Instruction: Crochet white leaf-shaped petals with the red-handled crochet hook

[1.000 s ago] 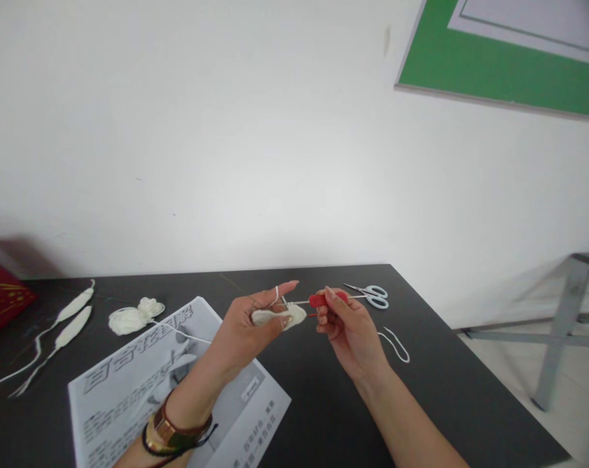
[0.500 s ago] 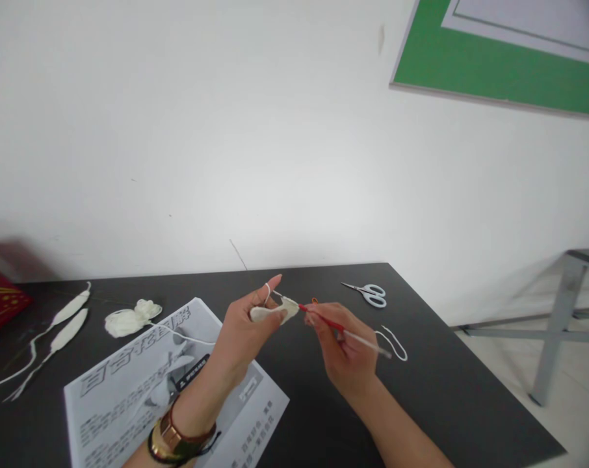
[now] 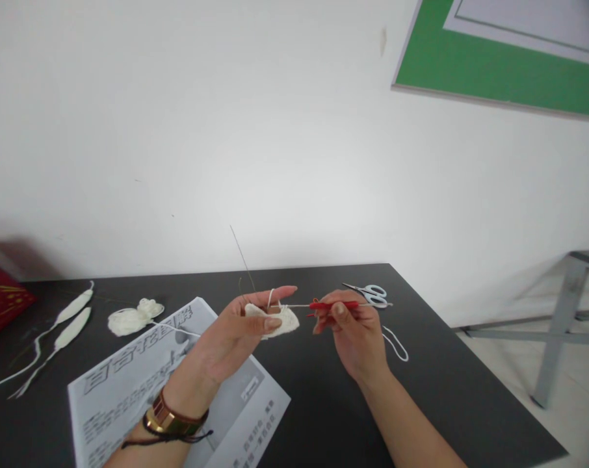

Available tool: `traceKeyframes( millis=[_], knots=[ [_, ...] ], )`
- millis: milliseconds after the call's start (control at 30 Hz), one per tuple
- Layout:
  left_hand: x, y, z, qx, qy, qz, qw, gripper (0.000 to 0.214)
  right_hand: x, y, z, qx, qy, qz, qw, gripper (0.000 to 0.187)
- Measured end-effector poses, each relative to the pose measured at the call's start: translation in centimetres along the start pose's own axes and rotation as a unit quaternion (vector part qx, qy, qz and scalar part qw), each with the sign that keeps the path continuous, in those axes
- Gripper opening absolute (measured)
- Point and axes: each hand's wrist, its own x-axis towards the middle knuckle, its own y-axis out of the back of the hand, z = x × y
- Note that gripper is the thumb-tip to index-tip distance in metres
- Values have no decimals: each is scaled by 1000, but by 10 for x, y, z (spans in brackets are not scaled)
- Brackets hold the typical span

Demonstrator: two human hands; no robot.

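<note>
Pinched under the thumb of my left hand [image 3: 246, 325] is a small white crocheted piece [image 3: 285, 322]. A loop of white yarn [image 3: 271, 297] runs round its raised index finger, and a thin wire [image 3: 240, 248] sticks up behind that hand. My right hand [image 3: 355, 331] is closed round the red grip of a crochet hook [image 3: 334, 305]. The hook's metal shaft points left and its tip reaches the top edge of the crocheted piece, by the yarn. Whether the tip is through a stitch is too small to tell.
Scissors [image 3: 371, 294] and a yarn tail [image 3: 396, 343] lie beyond my right hand. A printed sheet [image 3: 114, 409] lies under my left arm. Leftward are a white yarn bundle [image 3: 127, 321], two finished white petal shapes [image 3: 73, 326] and a red box [image 3: 2, 299] on the black table [image 3: 324, 416].
The crochet hook has swung from slanting down rightward to nearly level, with its shaft now showing. My left hand has turned, so more of the crocheted piece and the wire show.
</note>
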Motion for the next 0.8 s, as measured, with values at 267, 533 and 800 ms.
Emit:
traceKeyframes(
  millis=[267, 533, 800],
  knots=[
    [-2, 6, 6, 38, 24, -33, 998, 51, 5, 5, -11, 6, 19, -33, 999, 9],
    [-5, 11, 8, 43, 73, -68, 994, 50, 5, 9, -16, 3, 18, -81, 997, 7],
    [-4, 15, 6, 37, 101, -126, 986, 48, 6, 12, -19, 0, 23, -132, 991, 7]
  ],
)
